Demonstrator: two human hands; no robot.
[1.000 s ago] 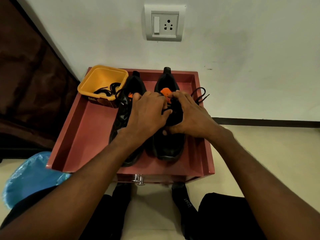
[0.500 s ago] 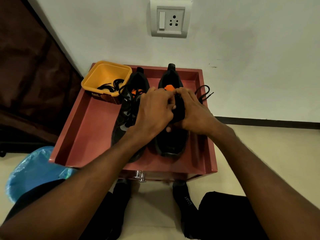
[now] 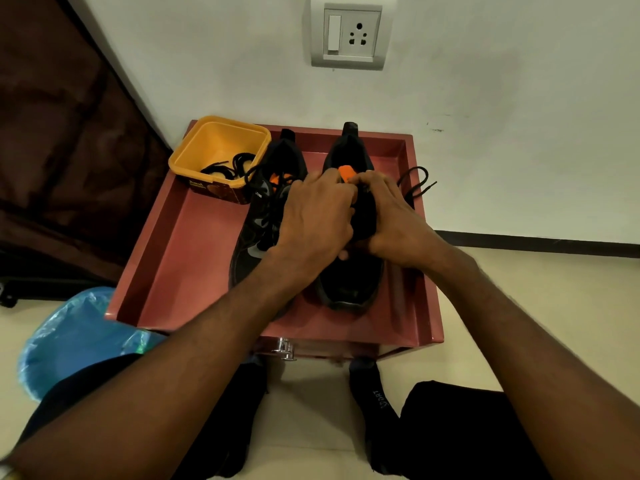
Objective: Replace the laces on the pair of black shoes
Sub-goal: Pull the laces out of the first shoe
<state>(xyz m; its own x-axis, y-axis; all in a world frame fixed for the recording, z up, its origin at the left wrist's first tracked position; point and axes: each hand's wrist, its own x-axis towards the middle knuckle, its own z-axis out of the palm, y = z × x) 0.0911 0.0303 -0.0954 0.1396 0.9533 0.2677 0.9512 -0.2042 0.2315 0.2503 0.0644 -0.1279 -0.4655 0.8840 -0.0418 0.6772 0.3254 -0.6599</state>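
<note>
Two hands, left hand [image 3: 317, 216] and right hand [image 3: 391, 220], curl their fingers round the right shoe [image 3: 349, 271] at tray [image 3: 194, 244] centre. Left shoe [image 3: 256, 223] touches it at 9 o'clock; yellow tub [image 3: 214, 140] with laces [image 3: 232, 166] sits at 11 o'clock, bare tray floor along the left rim.

A wall socket [image 3: 348, 35] sits above the red tray [image 3: 194, 244]; a blue plastic bag [image 3: 72, 336] lies beside it.

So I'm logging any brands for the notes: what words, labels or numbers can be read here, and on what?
"SPORT", white letters seen upside down, on the black sock.
Yellow tub: printed label on its lower front, too blurred to read.
Left black shoe: small white tag by the laces, too small to read.
Wall socket: no text visible.
</note>
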